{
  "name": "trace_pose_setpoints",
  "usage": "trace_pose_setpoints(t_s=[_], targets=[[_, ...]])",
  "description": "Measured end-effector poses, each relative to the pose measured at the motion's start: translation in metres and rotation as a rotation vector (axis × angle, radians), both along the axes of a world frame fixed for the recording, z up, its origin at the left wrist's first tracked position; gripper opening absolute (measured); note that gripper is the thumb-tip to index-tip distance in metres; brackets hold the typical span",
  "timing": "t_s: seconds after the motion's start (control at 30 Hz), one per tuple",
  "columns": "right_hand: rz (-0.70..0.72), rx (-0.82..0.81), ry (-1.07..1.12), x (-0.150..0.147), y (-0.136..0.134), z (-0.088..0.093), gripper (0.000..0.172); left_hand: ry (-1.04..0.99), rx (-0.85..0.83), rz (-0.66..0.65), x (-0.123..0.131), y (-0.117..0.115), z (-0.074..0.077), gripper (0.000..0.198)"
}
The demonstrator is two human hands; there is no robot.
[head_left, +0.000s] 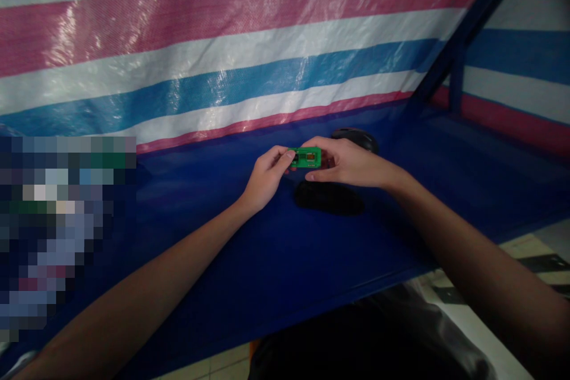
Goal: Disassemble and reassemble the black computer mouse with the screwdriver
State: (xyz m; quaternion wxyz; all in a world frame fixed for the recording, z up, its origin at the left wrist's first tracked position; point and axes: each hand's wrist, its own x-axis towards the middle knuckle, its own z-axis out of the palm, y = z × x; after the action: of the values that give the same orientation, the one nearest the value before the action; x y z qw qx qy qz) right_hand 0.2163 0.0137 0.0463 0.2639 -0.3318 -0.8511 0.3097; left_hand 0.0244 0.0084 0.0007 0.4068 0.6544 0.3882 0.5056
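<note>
Circuit board, green, one, small, oblong. Location: held up between the two hands over the blue table, its long side running roughly left to right; in view it falls above and partly left of the flat black piece.

Left hand: closed in a pinch on the board's left end, thumb on the near face, fingers behind, largely out of sight.

Right hand: at the right end, partly open; forefinger along the top edge, thumb below the board and apart from its face. Contact by the other fingers is hidden; whether this hand bears any weight cannot be told.

Also listed: black computer mouse, partly covered by the right hand; flat black piece, elongated, nearer the body, too dark for detail. Both on the table. Backdrop: striped sheet, red, white and blue.

Step in hand, by judgement: handling or turning the board in the air, the left hand apparently the main hold.

Next move, by judgement: calls for keeping the left pinch firm while the right thumb and fingers settle on the edges, clear of the parts mounted on the face.
</note>
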Motion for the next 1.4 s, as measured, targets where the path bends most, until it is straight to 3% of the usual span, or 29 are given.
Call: trace_pose_setpoints(t_s=[0.23,0.4,0.53,0.67,0.97,1.13,1.4], targets=[[-0.019,0.107,0.012,-0.001,0.000,0.001,0.018,0.097,0.011,-0.148,0.001,-0.002,0.000,0.034],[-0.067,-0.011,0.088,-0.001,0.000,0.002,0.016,0.097,0.071,-0.128,0.001,-0.002,-0.004,0.035],[-0.063,-0.142,0.114,-0.002,0.002,0.001,0.021,0.161,0.151,-0.113,0.002,-0.003,-0.007,0.049],[0.004,-0.184,0.046,-0.004,0.002,0.000,0.025,0.272,0.238,-0.101,0.002,-0.005,-0.006,0.040],[-0.048,-0.029,-0.042,-0.003,0.003,-0.002,0.041,0.303,0.199,-0.105,0.002,-0.009,-0.001,0.029],[-0.129,-0.018,0.064,-0.003,0.004,-0.003,0.031,0.258,0.144,-0.115,0.001,-0.009,0.000,0.028],[0.009,-0.094,0.106,-0.003,-0.002,0.002,0.023,0.238,0.070,-0.120,-0.001,-0.011,-0.001,0.031]])
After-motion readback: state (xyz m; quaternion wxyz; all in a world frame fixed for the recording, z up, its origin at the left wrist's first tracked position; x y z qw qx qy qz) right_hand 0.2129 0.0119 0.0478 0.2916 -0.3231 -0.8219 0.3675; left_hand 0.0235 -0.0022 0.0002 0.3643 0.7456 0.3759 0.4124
